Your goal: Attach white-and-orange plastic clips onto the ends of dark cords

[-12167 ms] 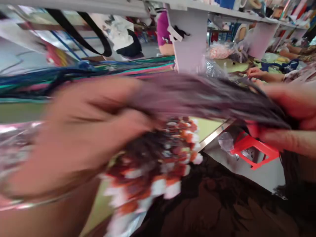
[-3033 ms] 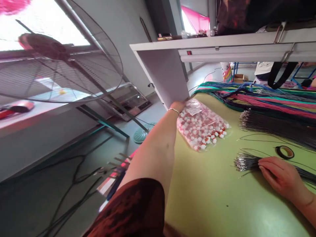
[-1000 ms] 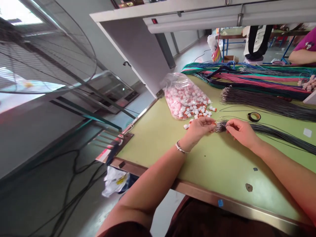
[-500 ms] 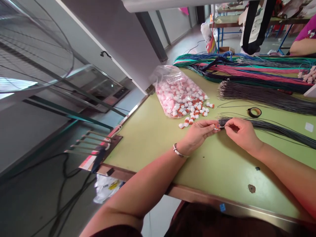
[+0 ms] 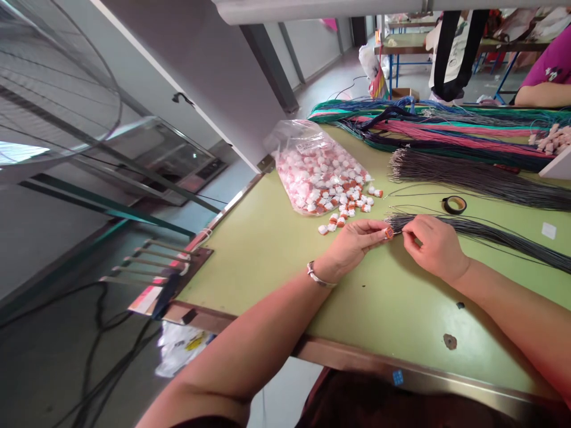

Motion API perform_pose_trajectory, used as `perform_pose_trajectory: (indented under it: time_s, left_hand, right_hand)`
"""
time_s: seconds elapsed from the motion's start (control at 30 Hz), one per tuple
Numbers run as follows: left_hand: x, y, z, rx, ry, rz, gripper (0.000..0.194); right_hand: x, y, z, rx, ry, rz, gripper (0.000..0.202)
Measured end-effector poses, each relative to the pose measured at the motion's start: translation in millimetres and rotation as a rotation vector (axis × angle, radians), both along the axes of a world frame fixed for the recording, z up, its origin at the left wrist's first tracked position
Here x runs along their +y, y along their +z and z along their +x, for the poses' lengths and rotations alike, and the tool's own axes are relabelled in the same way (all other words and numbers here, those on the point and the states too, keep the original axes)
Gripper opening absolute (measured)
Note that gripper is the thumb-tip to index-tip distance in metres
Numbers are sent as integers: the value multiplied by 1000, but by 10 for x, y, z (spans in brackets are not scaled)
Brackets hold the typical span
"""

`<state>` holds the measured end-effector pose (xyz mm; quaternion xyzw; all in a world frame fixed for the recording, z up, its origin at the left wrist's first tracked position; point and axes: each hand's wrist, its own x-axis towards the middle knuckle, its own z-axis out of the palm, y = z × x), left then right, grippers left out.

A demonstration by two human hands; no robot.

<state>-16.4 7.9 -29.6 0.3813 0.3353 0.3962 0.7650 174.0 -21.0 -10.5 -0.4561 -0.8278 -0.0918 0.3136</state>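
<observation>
Between the thumb and fingers of my left hand (image 5: 352,246) is a small orange-and-white connector (image 5: 389,232). Just to its right, my right hand (image 5: 432,245) is closed in a pinch on a thin wire (image 5: 398,232), whose tip is at the connector; whether it sits inside, I cannot tell. Behind my hands lies a bundle of dark wires (image 5: 486,233) with metal tips at its left end. More orange-and-white connectors (image 5: 332,226) are scattered left of the bundle, in front of an open clear plastic bag (image 5: 312,160) full of them.
A roll of black tape (image 5: 454,205) lies behind the thin bundle. Farther back are a thicker dark wire bundle (image 5: 482,178) and long coloured cables (image 5: 428,126). A rack with rods (image 5: 156,261) sits at the table's left edge. Another person's arm (image 5: 542,94) shows at far right.
The view has shifted slightly, so everything appears a little further left. My right hand has drawn slightly away from the connector; my left hand keeps its grip on it.
</observation>
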Motion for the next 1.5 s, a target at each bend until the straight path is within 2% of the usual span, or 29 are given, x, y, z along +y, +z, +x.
perform_pose_trajectory:
  time_s: [0.17,0.3,0.6,0.8,1.03,1.23,1.5]
  left_hand:
    - [2,-1,-2,14,15,-3,23]
    - [4,-3,-8,19,26,-35,25]
    - [2,-70,2,120,21,72,27]
    - [-37,-36,22,193,-12,105,28]
    - [-59,-63,69,174,-11,75,29]
    - [-48,-82,64,132,-20,55,28]
    - [-53,-54,56,185,-49,103,26]
  right_hand:
    - [17,2,13,-108,59,206,18]
    - [20,8,16,-127,106,248,18]
    - [2,-92,19,-75,110,80,12]
    - [-5,-129,23,-63,113,6,13]
    - [-38,-197,-25,-81,119,-47,17]
    - [-47,-159,-12,133,112,-213,9]
    - [-52,-138,-59,143,29,-338,8]
